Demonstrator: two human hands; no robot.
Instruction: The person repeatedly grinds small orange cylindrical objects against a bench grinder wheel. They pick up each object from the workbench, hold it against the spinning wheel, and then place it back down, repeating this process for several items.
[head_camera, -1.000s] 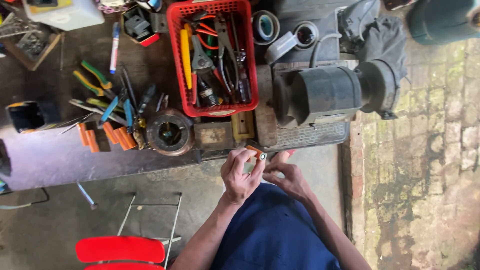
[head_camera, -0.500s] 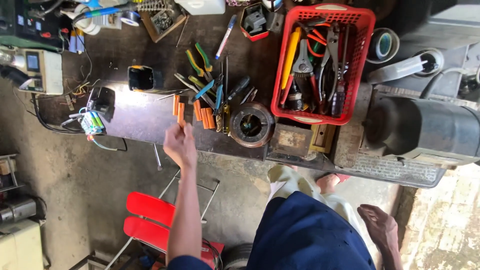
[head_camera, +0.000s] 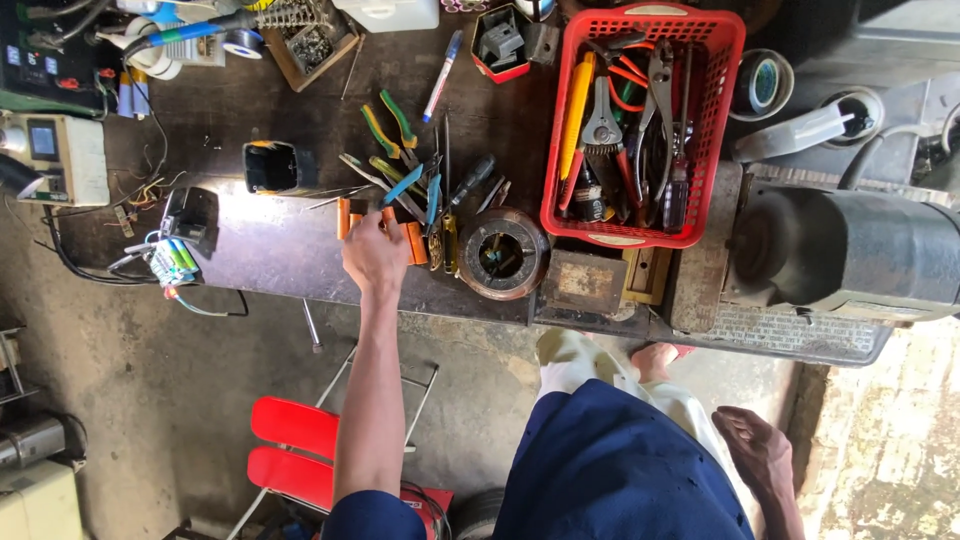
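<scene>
Orange sticks (head_camera: 412, 243) lie in a small row on the dark worktop (head_camera: 280, 262), near its front edge; the left hand (head_camera: 374, 254) is stretched out over them, palm down, fingers (head_camera: 352, 244) curled a little and touching them; it looks like it is just starting to pick one up, but it is hard to tell if it has hold of one yet. Just past the sticks lie pliers with green handles (head_camera: 385, 128), some screwdrivers (head_camera: 470, 182) and a round metal part (head_camera: 503, 253); a red basket (head_camera: 712, 120) full of tools sits further right, and a big grey motor (head_camera: 850, 252) sits at the right end. The right hand (head_camera: 757, 448) hangs low by the person's side, loose and half open, holding nothing. To lift a stick, the fingers need to pinch just one and not push the others away.
</scene>
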